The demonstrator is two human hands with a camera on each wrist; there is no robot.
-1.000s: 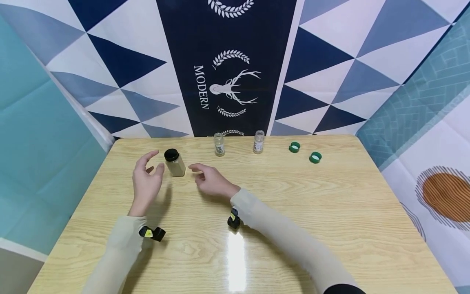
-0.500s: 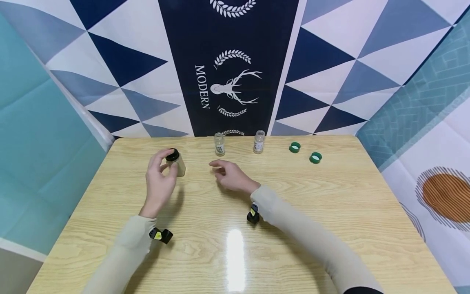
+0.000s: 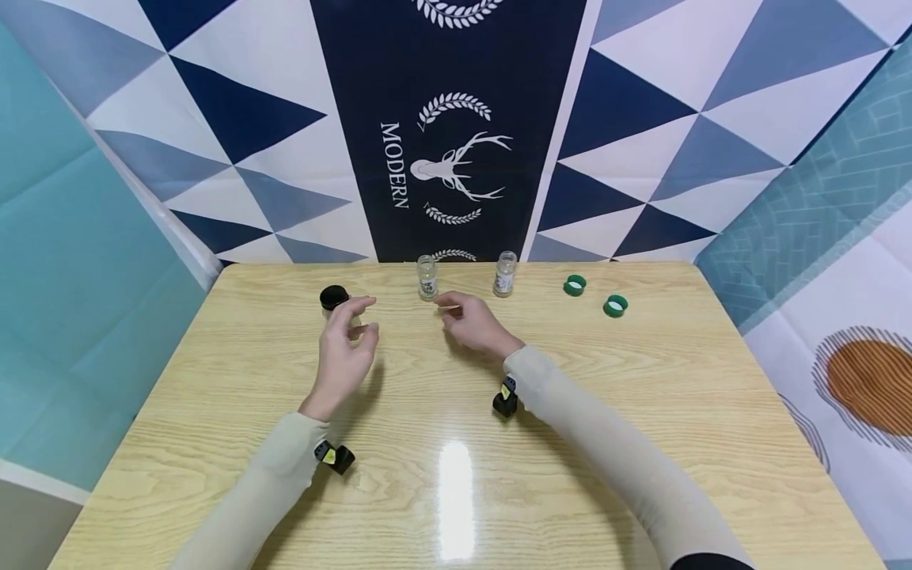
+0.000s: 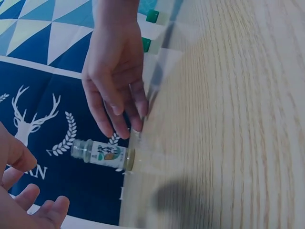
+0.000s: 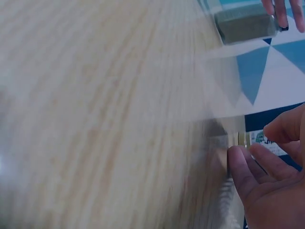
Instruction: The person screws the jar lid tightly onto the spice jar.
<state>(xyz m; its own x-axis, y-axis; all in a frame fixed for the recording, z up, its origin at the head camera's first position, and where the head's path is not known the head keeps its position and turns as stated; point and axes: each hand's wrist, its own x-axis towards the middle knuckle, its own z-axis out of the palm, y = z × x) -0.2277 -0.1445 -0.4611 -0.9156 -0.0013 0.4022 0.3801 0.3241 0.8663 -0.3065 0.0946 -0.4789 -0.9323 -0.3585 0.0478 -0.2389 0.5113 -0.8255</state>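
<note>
My right hand (image 3: 476,324) reaches in beside the left one of two small uncapped glass jars (image 3: 427,279), fingers loosely bent. In the left wrist view a gap shows between that hand's fingertips and the labelled jar (image 4: 107,153); in the right wrist view the fingers partly cover it. My left hand (image 3: 344,356) hovers with thumb and fingers apart, holding nothing. Behind it stands a black-lidded jar (image 3: 333,296), its body mostly hidden; the right wrist view shows its greyish-brown contents (image 5: 245,25). The second clear jar (image 3: 504,274) stands upright farther right.
Two green caps (image 3: 575,285) (image 3: 616,306) lie near the back right of the wooden table (image 3: 442,412). A patterned cloth (image 3: 456,127) hangs directly behind the table's back edge, with more cloth at both sides.
My right hand has moved right, from beside the black-lidded jar to the left clear jar. My left hand has moved right, passing in front of the black-lidded jar. The jars stay put.
</note>
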